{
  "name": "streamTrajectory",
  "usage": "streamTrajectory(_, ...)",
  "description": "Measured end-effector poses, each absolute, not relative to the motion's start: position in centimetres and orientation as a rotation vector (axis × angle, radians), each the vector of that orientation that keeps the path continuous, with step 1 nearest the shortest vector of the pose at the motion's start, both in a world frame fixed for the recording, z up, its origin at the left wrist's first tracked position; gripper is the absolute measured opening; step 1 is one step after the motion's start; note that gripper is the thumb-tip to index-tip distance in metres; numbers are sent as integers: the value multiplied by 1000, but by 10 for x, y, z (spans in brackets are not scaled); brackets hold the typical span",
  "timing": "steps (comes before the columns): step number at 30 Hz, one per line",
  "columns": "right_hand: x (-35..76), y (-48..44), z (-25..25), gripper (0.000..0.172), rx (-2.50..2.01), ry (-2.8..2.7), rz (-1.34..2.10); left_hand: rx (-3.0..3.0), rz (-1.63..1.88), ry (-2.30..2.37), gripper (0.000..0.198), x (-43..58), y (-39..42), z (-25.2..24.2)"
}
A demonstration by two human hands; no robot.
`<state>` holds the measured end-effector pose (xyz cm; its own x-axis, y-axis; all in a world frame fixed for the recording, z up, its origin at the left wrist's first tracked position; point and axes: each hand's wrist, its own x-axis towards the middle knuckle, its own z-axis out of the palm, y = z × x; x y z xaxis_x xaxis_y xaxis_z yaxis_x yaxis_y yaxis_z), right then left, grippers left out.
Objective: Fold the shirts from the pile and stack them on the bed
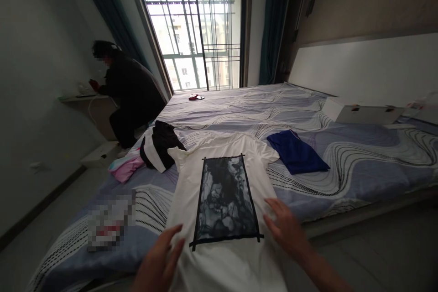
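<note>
Head view: a white T-shirt (pixel 224 210) lies spread on the bed (pixel 369 178), front up, its collar away from the wearer and its lower part running out of the picture. The left hand (pixel 162 258) is open, thumb and fingers parted beside the shirt's left side; the right hand (pixel 284 228) is open too, fingers spread at the right side. Neither seems to grip anything, though whether the fingertips press on the cloth I cannot tell.

The likeliest trouble, I judge, is at the near end: the shirt appears to pass over the bed's edge, so the weight of any overhang could drag the cloth toward the floor. An uneven pull by the two hands could also skew the body of the shirt and crease the dark printed panel (pixel 227 198) (it may be stiffer than the fabric around it, a guess from its look).

Both sleeves have neighbours. One reaches the black-and-white garment (pixel 160 146), while the other ends against or just beside the folded blue garment (pixel 296 153); a wide sweep there could catch the blue one and loosen its folds. The pink garment (pixel 126 169), near the bed's left edge, could slip off if its neighbour were shoved sideways.
</note>
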<state>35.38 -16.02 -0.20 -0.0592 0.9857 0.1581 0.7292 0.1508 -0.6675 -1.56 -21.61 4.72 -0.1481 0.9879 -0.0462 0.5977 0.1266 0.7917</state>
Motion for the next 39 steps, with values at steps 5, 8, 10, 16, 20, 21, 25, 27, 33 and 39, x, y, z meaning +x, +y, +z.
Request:
streamTrajectory(5,271,-63,-14,70,-1623,-2260,383,2271,524,1626,62,70,-76,4)
streamTrajectory(8,259,-14,-25,73,-1747,-2301,297,2388,291,1811,63,82,-11,-20)
streamTrajectory(10,257,15,-27,74,-1785,-2290,257,2401,240,1887,63,78,24,-28)
streamTrajectory(16,254,103,-29,74,-1859,-2238,278,2346,215,1951,61,57,114,-31)
streamTrajectory(20,263,169,-29,72,-1919,-2247,356,2213,216,2022,61,38,167,-29)
streamTrajectory(21,267,185,-29,71,-1927,-2253,372,2172,227,2039,60,32,180,-28)
streamTrajectory(25,285,241,-30,60,-1950,-2154,322,2058,388,2112,56,9,224,-25)
streamTrajectory(27,292,264,-31,59,-2012,-1969,205,2038,521,2170,56,0,243,-24)
streamTrajectory(33,306,315,-36,50,-2055,-1849,96,2002,619,2293,59,-7,293,-24)
streamTrajectory(39,318,346,-40,34,-1983,-1814,165,2027,836,2158,41,-19,331,-33)
